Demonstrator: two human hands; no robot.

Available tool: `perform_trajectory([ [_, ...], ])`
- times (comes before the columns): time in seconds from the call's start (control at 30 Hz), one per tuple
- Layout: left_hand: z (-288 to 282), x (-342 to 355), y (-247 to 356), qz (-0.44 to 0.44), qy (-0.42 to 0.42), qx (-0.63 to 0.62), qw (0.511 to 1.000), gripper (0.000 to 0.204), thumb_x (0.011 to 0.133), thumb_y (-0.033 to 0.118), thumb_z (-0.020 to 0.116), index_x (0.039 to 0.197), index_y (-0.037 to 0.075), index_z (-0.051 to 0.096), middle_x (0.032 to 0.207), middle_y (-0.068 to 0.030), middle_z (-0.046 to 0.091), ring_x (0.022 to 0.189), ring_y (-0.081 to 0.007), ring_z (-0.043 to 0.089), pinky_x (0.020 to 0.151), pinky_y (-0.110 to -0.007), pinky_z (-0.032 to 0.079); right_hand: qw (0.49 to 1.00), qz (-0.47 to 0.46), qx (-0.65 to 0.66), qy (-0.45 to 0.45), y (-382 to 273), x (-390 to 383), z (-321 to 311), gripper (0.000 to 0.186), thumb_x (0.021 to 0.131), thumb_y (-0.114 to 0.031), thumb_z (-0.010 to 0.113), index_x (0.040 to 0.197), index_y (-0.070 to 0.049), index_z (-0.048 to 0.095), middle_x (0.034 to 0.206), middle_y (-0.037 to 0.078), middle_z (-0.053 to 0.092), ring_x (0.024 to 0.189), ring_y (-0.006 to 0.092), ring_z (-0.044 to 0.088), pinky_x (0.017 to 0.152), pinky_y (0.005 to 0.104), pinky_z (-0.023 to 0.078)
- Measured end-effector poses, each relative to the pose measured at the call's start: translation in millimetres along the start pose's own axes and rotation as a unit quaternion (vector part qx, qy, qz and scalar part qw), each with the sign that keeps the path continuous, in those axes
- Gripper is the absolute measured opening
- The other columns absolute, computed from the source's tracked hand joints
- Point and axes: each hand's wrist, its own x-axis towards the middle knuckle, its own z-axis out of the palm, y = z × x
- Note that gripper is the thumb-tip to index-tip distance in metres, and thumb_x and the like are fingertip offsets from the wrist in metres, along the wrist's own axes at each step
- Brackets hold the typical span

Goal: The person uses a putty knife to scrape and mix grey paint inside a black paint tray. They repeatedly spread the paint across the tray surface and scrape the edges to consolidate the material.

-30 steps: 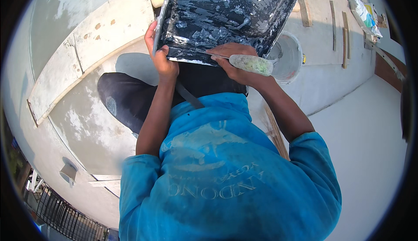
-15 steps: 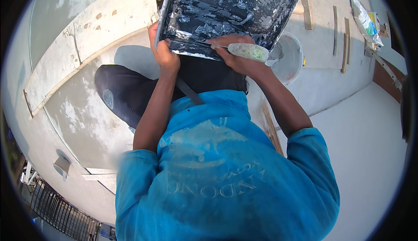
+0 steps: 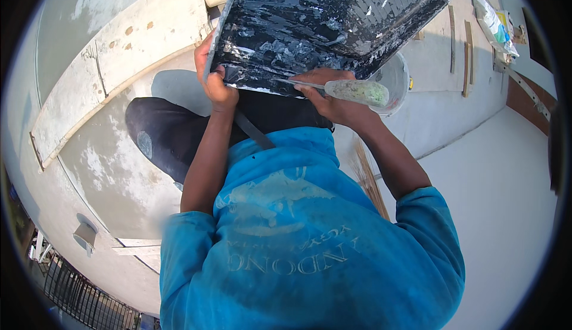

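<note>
pale concrete floor (image 3: 119, 169) fills the frame's left side. at upper centre, the left hand (image 3: 215, 85) grips the near edge of a black tray (image 3: 322, 23) smeared with white. right of it, the right hand (image 3: 333, 100) closes around a scraper (image 3: 351, 90) touching the tray's lower edge, with a white bucket (image 3: 398, 76) just behind.

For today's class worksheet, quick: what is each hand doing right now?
Left hand: closed on the near edge of the black paint tray.
Right hand: closed on a scraper with a paint-flecked handle.
</note>
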Motion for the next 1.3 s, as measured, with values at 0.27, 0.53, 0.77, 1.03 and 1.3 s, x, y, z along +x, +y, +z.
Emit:
perform_trajectory([
  [0.27,0,1,2,-0.018,0.001,0.012,1.000,0.058,0.080,0.017,0.037,0.129,-0.011,0.047,0.135,-0.0263,0.053,0.126,-0.0281,0.052,0.110,-0.043,0.041,0.999,-0.024,-0.019,0.040,2,-11,7,0.021,0.093,-0.012,0.066,0.111,-0.009,0.075,0.101,0.012,0.075,0.091,0.0286,0.073,0.080,0.0374,0.059],
  [0.53,2,4,6,-0.024,0.030,0.003,0.999,0.053,0.081,0.018,0.035,0.123,-0.009,0.051,0.110,-0.0164,0.061,0.097,-0.0184,0.055,0.090,-0.033,0.047,0.998,-0.034,-0.041,0.041,12,-15,9,0.029,0.083,0.000,0.070,0.110,-0.009,0.076,0.098,0.013,0.075,0.086,0.0281,0.073,0.076,0.0354,0.060],
  [0.77,3,14,13,-0.028,-0.008,0.061,0.998,0.049,0.080,0.014,0.035,0.120,-0.008,0.053,0.108,-0.0146,0.061,0.099,-0.0184,0.055,0.092,-0.032,0.045,0.991,-0.063,-0.062,0.100,31,-3,16,0.030,0.083,0.000,0.070,0.111,-0.008,0.075,0.097,0.012,0.075,0.087,0.0284,0.073,0.077,0.0354,0.060],
  [1.03,5,88,59,-0.019,-0.028,0.013,0.999,0.047,0.084,0.014,0.036,0.119,-0.008,0.057,0.107,-0.0111,0.063,0.096,-0.0180,0.056,0.092,-0.028,0.042,0.963,0.062,0.163,0.205,-21,15,-34,0.025,0.094,-0.014,0.069,0.117,-0.004,0.069,0.108,0.012,0.070,0.098,0.0219,0.068,0.083,0.0338,0.054],
  [1.3,17,156,116,-0.062,-0.125,0.090,0.986,0.045,0.088,0.023,0.052,0.127,0.001,0.059,0.110,-0.0067,0.061,0.107,-0.0181,0.051,0.099,-0.034,0.037,0.934,0.035,0.237,0.266,-42,56,-19,0.026,0.093,-0.013,0.068,0.118,-0.004,0.068,0.111,0.014,0.069,0.102,0.0207,0.066,0.090,0.0337,0.051],
])
